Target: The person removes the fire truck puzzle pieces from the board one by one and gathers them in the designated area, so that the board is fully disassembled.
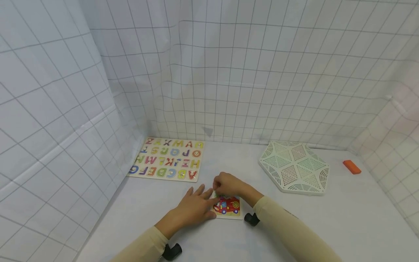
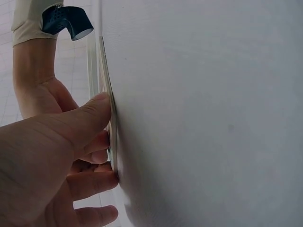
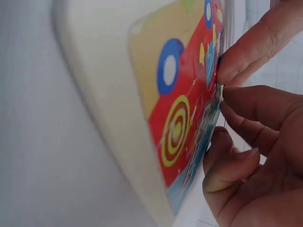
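An alphabet board (image 1: 168, 157) lies at the truck puzzle's (image 1: 230, 206) ten o'clock. The left hand (image 1: 196, 206), fingers spread, touches the puzzle's nine-o'clock edge. Front centre, the puzzle looks mostly filled; its eleven-o'clock corner is hidden, so what remains is unclear. There the right hand (image 1: 227, 184) seems to pinch a piece (image 3: 219, 92). Tabletop (image 1: 347, 218) stretches wide towards three o'clock.

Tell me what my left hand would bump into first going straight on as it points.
Beyond the car puzzle it touches, your left hand would likely meet your right hand first, though depth is unclear.
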Available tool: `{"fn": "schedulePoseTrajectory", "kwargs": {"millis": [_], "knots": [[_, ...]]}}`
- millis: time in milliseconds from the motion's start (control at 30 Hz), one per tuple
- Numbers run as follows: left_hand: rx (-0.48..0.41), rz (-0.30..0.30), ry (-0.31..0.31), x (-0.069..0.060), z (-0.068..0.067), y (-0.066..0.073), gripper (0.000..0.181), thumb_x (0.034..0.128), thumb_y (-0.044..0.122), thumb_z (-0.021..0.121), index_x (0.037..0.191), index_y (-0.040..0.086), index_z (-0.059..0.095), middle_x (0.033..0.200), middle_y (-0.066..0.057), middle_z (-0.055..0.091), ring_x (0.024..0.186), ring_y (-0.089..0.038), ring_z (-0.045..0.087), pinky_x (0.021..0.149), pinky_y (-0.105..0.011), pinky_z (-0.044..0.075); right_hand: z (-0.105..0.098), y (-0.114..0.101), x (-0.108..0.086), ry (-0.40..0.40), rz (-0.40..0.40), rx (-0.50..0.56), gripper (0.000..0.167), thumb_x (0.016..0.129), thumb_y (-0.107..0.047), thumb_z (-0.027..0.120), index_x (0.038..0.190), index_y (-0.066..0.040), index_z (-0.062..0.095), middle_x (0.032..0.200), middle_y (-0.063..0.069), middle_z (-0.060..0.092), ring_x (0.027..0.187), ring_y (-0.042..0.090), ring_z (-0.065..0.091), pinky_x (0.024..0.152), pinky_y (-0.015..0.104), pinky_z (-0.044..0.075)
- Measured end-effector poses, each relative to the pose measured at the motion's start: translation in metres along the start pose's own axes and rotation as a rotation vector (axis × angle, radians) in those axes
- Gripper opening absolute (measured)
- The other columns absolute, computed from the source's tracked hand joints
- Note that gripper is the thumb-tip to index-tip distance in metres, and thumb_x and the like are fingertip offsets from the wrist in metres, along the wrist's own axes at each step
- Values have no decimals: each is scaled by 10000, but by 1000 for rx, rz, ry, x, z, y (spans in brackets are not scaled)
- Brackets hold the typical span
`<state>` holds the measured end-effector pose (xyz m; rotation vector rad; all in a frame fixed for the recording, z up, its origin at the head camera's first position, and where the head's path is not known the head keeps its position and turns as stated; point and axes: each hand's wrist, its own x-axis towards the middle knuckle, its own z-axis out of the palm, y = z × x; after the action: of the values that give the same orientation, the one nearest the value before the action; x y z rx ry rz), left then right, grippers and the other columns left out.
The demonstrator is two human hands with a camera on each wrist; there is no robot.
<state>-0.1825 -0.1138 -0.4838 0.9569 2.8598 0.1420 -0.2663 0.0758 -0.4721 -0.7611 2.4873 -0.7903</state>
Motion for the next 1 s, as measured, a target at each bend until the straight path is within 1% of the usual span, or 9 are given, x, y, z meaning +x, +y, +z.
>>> {"fn": "schedulePoseTrajectory", "kwargs": {"millis": [233, 367, 500, 600, 667, 733, 800, 900, 1000], "knots": [[-7, -9, -16, 0, -1, 3, 554, 965, 564, 612, 1456, 311, 582, 1566, -99, 473, 1463, -433, 378, 1096, -716, 329, -2, 7, -7, 53, -17, -99, 130, 911, -111, 698, 979, -174, 789, 1008, -65, 631, 897, 90, 588, 823, 272, 526], [-3, -10, -17, 0, -3, 4, 546, 964, 553, 622, 1452, 311, 588, 1559, -102, 482, 1460, -436, 381, 1095, -717, 329, -1, 9, -8, 48, -8, -74, 150, 920, -105, 686, 1011, -162, 791, 1034, -59, 631, 939, 96, 592, 861, 295, 531], [8, -11, -18, 0, -4, 4, 540, 963, 545, 629, 1448, 312, 591, 1557, -101, 484, 1457, -439, 384, 1091, -719, 329, -2, 6, -7, 24, 12, 35, 148, 915, -64, 647, 977, -132, 763, 997, -32, 643, 892, 125, 601, 814, 302, 538], [10, -10, -17, 0, -4, 4, 539, 965, 545, 626, 1451, 314, 588, 1560, -99, 481, 1455, -442, 385, 1089, -719, 332, -2, 3, -5, -10, 41, 117, 114, 941, -71, 639, 899, -114, 736, 888, -5, 654, 762, 133, 596, 687, 283, 525], [12, -8, -15, 0, -4, 4, 541, 966, 546, 626, 1455, 317, 584, 1561, -99, 480, 1453, -443, 388, 1086, -720, 336, -1, 3, -5, -27, 51, 140, 135, 959, -83, 641, 852, -106, 720, 824, 8, 649, 680, 133, 580, 613, 266, 504], [11, -7, -13, 0, -4, 4, 543, 966, 545, 627, 1457, 316, 582, 1563, -99, 477, 1452, -445, 390, 1085, -721, 337, 0, 4, -4, -21, 52, 135, 137, 953, -83, 647, 840, -113, 717, 839, 11, 636, 666, 133, 575, 589, 263, 495], [12, -6, -12, 0, -4, 4, 545, 965, 543, 629, 1458, 315, 582, 1564, -101, 476, 1452, -445, 390, 1086, -720, 336, 1, 7, -4, 2, 38, 113, 115, 925, -69, 648, 866, -125, 730, 890, 1, 631, 716, 130, 581, 629, 270, 510], [22, -1, -10, -1, -5, 4, 540, 964, 544, 629, 1452, 315, 588, 1563, -102, 477, 1454, -442, 388, 1095, -711, 333, 2, 11, -5, 51, -8, 47, 168, 889, -54, 640, 942, -146, 770, 988, -27, 624, 847, 126, 586, 763, 302, 530], [63, 14, 9, -2, -4, 3, 525, 965, 543, 630, 1438, 319, 603, 1549, -97, 497, 1446, -431, 406, 1101, -687, 348, 1, 12, -7, 72, -82, -24, 198, 910, -54, 637, 996, -129, 799, 994, -39, 651, 887, 114, 579, 834, 320, 526]]}}
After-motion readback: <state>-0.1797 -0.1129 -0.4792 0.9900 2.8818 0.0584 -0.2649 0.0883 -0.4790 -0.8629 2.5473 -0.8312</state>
